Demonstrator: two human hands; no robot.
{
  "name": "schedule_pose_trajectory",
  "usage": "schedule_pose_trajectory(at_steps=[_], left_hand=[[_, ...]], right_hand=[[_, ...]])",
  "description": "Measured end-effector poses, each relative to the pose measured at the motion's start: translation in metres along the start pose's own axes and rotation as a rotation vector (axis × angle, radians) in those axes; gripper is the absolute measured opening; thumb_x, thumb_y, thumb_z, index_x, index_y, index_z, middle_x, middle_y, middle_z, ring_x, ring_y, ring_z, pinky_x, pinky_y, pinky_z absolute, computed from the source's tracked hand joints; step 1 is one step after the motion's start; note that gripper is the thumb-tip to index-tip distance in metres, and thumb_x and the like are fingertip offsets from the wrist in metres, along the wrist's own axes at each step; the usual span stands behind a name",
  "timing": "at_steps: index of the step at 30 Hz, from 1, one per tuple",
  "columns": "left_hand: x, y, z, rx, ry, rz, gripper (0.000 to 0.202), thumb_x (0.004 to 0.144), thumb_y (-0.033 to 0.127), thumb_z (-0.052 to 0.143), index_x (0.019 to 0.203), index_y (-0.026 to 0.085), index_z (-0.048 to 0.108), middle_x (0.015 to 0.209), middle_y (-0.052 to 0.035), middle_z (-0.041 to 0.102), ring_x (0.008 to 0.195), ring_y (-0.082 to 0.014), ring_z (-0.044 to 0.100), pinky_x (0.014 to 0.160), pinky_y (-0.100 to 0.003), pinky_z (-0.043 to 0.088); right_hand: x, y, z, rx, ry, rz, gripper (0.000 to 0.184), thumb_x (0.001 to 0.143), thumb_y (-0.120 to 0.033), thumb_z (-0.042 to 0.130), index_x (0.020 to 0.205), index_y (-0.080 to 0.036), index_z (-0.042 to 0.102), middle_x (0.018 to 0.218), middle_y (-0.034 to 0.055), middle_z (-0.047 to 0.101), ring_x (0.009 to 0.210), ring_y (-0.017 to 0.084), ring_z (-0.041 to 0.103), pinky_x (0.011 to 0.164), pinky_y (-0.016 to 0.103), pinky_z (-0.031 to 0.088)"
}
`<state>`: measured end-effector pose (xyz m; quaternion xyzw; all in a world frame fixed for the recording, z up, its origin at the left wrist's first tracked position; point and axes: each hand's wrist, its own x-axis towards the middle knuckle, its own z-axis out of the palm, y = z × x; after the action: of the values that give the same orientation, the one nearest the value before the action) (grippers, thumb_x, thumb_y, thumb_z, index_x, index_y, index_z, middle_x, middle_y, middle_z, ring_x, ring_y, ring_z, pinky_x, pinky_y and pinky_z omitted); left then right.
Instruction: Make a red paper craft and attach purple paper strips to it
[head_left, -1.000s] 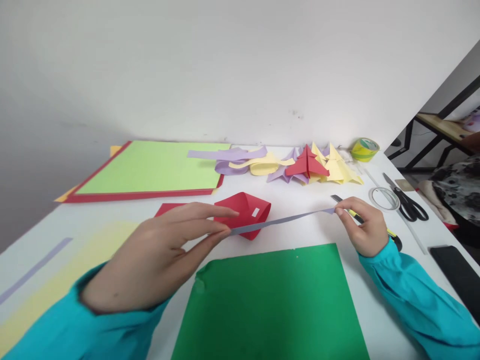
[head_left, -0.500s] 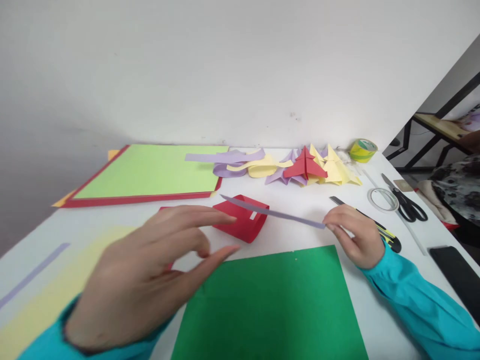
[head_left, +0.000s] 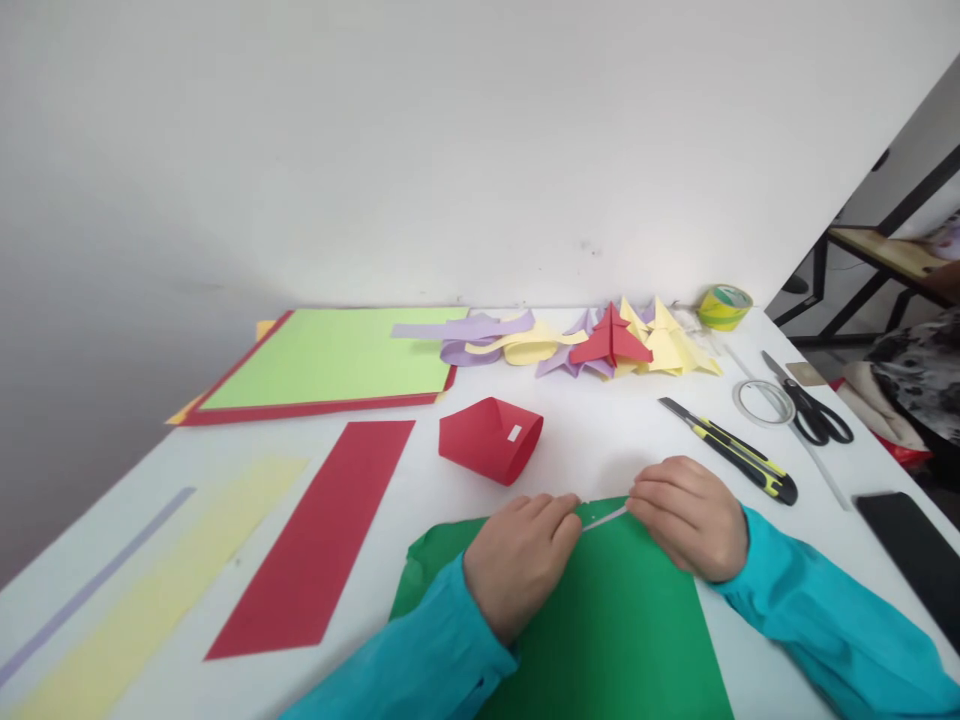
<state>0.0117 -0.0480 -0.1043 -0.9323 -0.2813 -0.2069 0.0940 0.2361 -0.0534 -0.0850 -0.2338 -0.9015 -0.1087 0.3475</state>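
A narrow purple paper strip (head_left: 604,519) runs between my two hands, just over the far edge of a green paper sheet (head_left: 630,630). My left hand (head_left: 525,560) is closed on the strip's left end, its fingertips hidden from me. At the other end, my right hand (head_left: 688,518) pinches the strip. Beyond the hands lies a red paper loop (head_left: 487,440) with a small white piece of tape on its side. A flat red paper strip (head_left: 315,540) is left of the green sheet.
Yellow (head_left: 165,590) and purple strips (head_left: 97,585) lie at left. Light green paper (head_left: 345,360) is behind, beside folded paper planes (head_left: 613,338). A utility knife (head_left: 731,450), scissors (head_left: 814,405), tape rolls (head_left: 724,307) and a black phone-like slab (head_left: 911,550) lie at right.
My left hand has moved right and closed on the purple strip's free end. My right hand has come slightly lower, bringing the strip down to the green sheet. The red strip is now uncovered.
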Motion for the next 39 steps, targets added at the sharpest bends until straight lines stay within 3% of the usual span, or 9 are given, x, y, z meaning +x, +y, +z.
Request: schedule_pose_trajectory(at_steps=[4, 6, 8, 13, 19, 24, 27, 34, 39], left_hand=[[-0.001, 0.0, 0.019, 0.04, -0.022, 0.032, 0.013, 0.087, 0.02, 0.046, 0.089, 0.013, 0.058, 0.099, -0.0126, 0.067, 0.076, -0.0222, 0.061, 0.06, -0.035, 0.047], [-0.003, -0.001, 0.022, 0.0, -0.105, 0.007, 0.028, 0.082, 0.037, 0.055, 0.097, 0.013, 0.057, 0.104, -0.0148, 0.064, 0.082, -0.0257, 0.06, 0.064, -0.038, 0.047], [-0.008, -0.002, 0.021, -0.04, -0.173, 0.008, 0.037, 0.077, 0.043, 0.059, 0.1, 0.014, 0.057, 0.107, -0.0154, 0.063, 0.087, -0.0271, 0.058, 0.068, -0.04, 0.048], [-0.028, -0.003, 0.013, -0.064, -0.222, -0.002, 0.032, 0.076, 0.033, 0.064, 0.101, 0.014, 0.058, 0.107, -0.0133, 0.061, 0.092, -0.0263, 0.056, 0.075, -0.039, 0.049], [-0.038, 0.003, 0.01, -0.119, -0.224, -0.19, 0.021, 0.08, 0.026, 0.055, 0.097, 0.014, 0.059, 0.094, -0.011, 0.059, 0.084, -0.022, 0.055, 0.074, -0.037, 0.049], [-0.028, 0.009, 0.013, -0.172, -0.207, -0.269, 0.019, 0.082, 0.015, 0.045, 0.091, 0.011, 0.061, 0.089, -0.0111, 0.059, 0.08, -0.0196, 0.055, 0.071, -0.034, 0.05], [-0.021, 0.014, 0.012, -0.153, -0.195, -0.279, 0.019, 0.081, 0.013, 0.044, 0.089, 0.013, 0.061, 0.088, -0.0097, 0.06, 0.08, -0.0188, 0.056, 0.07, -0.033, 0.05], [-0.012, 0.027, 0.01, 0.025, -0.108, -0.265, 0.019, 0.084, 0.01, 0.043, 0.083, 0.013, 0.061, 0.09, -0.0105, 0.062, 0.081, -0.0191, 0.055, 0.067, -0.033, 0.046], [-0.009, 0.023, 0.012, 0.095, -0.059, -0.213, 0.024, 0.088, 0.012, 0.039, 0.079, 0.014, 0.061, 0.08, -0.008, 0.061, 0.072, -0.0173, 0.052, 0.062, -0.031, 0.041]], right_hand=[[-0.021, 0.003, 0.011, -0.11, -0.062, 0.0, 0.013, 0.085, -0.009, 0.05, 0.087, -0.011, 0.062, 0.081, 0.0092, 0.069, 0.084, 0.021, 0.059, 0.065, 0.035, 0.047], [-0.03, 0.004, 0.014, -0.148, -0.075, -0.021, 0.014, 0.084, -0.009, 0.049, 0.083, -0.013, 0.062, 0.078, 0.0076, 0.069, 0.081, 0.02, 0.059, 0.066, 0.034, 0.046], [-0.036, 0.004, 0.016, -0.155, -0.102, -0.029, 0.015, 0.084, -0.009, 0.048, 0.081, -0.015, 0.062, 0.076, 0.007, 0.068, 0.079, 0.019, 0.059, 0.066, 0.034, 0.044], [-0.049, 0.005, 0.013, 0.044, -0.162, 0.175, 0.014, 0.078, -0.024, 0.056, 0.086, -0.015, 0.062, 0.079, 0.0071, 0.067, 0.08, 0.02, 0.057, 0.072, 0.038, 0.043], [-0.06, 0.008, 0.017, 0.051, -0.138, 0.399, 0.026, 0.08, -0.028, 0.055, 0.102, -0.015, 0.062, 0.096, 0.0106, 0.065, 0.094, 0.024, 0.053, 0.08, 0.041, 0.042], [-0.061, -0.002, 0.029, 0.023, -0.189, 0.407, 0.024, 0.078, -0.03, 0.059, 0.098, -0.017, 0.065, 0.103, 0.0125, 0.064, 0.097, 0.028, 0.052, 0.079, 0.044, 0.041], [-0.06, -0.006, 0.033, 0.039, -0.138, 0.385, 0.015, 0.08, -0.024, 0.056, 0.088, -0.017, 0.066, 0.095, 0.0108, 0.066, 0.091, 0.026, 0.055, 0.077, 0.041, 0.043], [-0.061, -0.001, 0.032, 0.099, 0.014, 0.352, 0.014, 0.083, -0.018, 0.053, 0.084, -0.018, 0.066, 0.083, 0.0083, 0.067, 0.085, 0.022, 0.058, 0.075, 0.039, 0.045], [-0.059, 0.004, 0.031, 0.105, 0.05, 0.322, 0.012, 0.081, -0.016, 0.055, 0.08, -0.019, 0.067, 0.08, 0.0059, 0.068, 0.081, 0.02, 0.059, 0.074, 0.038, 0.047]])
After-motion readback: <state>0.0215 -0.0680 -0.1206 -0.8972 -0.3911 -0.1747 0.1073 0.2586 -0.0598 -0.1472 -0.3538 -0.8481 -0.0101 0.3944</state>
